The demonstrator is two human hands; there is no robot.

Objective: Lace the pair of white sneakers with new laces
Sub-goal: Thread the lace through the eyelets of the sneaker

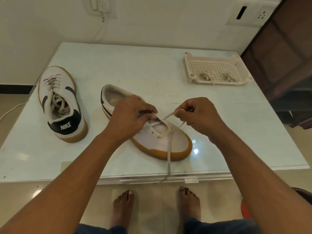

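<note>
A white sneaker (170,141) with a gum sole lies at the table's middle front, toe pointing right and towards me. A white lace (168,149) runs through its lower eyelets, and one end trails over the toe and off the table's front edge. My left hand (131,114) grips the sneaker's eyelet flap and tongue area. My right hand (199,114) pinches the other lace end, pulled up and to the right of the eyelets. A second sneaker (59,102), laced, stands at the left with its black heel tab towards me.
A cream perforated plastic tray (189,65) at the back right holds two bundles of old laces (205,76). The pale glass table (118,65) stands against a white wall. A dark wooden cabinet (283,65) is at the right. My bare feet show below the front edge.
</note>
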